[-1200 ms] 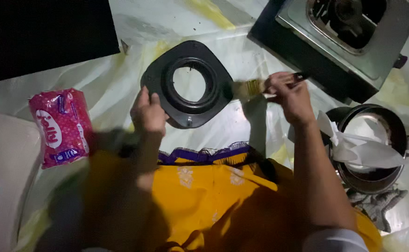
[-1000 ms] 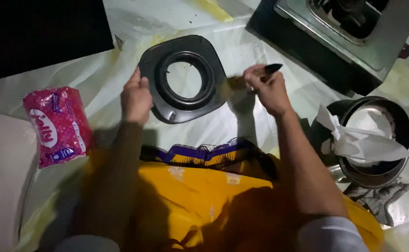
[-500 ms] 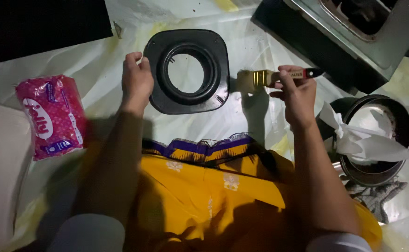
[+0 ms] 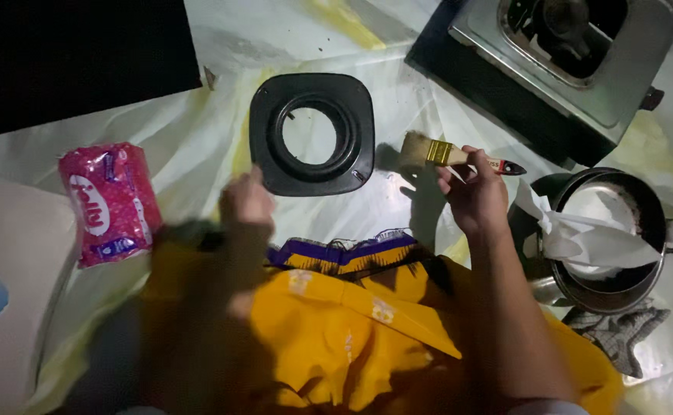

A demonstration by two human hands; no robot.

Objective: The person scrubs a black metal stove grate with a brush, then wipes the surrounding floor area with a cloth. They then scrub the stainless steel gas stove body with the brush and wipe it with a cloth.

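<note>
Hands (image 4: 475, 196) with paintbrush (image 4: 448, 154) over plastic sheet (image 4: 198, 146)

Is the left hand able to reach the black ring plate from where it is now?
Probably yes. The left hand is blurred but sits just below the black ring plate, and nothing lies between them. The right hand holds the brush off to the side.
</note>
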